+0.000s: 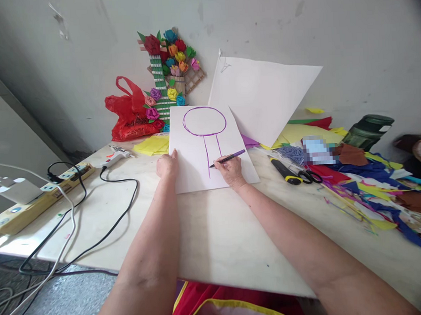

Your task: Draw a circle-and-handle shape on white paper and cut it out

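Observation:
A white sheet [193,172] lies in front of me with a purple oval and two purple lines running down from it. At its left edge my left hand [166,165] is closed, the thumb resting on the border and the other fingers curled, partly hidden. A slim purple marker [234,156] is pinched in my right hand [230,169], which rests on the lower right of the sheet. The marker's dark tip points left, close to the lower part of the left line.
Left are a power strip [68,176], cables and a glue gun [116,156]. Behind stand a red bag [130,110], paper flowers [172,61] and a large white sheet [263,93]. Right lie a cutter [285,170], scissors [310,176], yarn [291,155], colored scraps and a green bottle [366,133].

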`<act>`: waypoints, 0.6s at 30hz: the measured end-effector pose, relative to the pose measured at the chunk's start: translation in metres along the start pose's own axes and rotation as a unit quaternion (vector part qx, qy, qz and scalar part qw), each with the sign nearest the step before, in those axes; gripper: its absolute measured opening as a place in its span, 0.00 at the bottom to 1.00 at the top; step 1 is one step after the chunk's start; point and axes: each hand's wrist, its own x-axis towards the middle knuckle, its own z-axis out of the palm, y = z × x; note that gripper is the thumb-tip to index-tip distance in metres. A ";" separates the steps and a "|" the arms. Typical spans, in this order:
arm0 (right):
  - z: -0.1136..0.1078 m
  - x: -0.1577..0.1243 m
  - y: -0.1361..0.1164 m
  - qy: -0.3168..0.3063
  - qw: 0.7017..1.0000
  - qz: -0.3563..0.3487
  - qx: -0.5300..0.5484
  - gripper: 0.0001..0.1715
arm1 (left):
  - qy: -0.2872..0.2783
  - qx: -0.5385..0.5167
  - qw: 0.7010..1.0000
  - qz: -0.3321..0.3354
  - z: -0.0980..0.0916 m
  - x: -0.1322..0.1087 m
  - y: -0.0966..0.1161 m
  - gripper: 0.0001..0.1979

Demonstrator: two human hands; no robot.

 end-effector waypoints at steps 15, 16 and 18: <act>-0.004 -0.001 -0.003 -0.012 1.000 -0.007 0.015 0.10 | -0.001 -0.001 1.000 -0.003 0.000 0.001 -0.001 0.24; -0.004 -0.001 -0.004 -0.015 1.000 -0.006 0.016 0.10 | -0.001 -0.002 1.000 -0.003 0.001 0.002 -0.001 0.24; -0.005 -0.001 -0.004 -0.021 1.000 -0.003 0.018 0.09 | 0.000 -0.003 1.000 -0.001 0.001 0.002 -0.001 0.24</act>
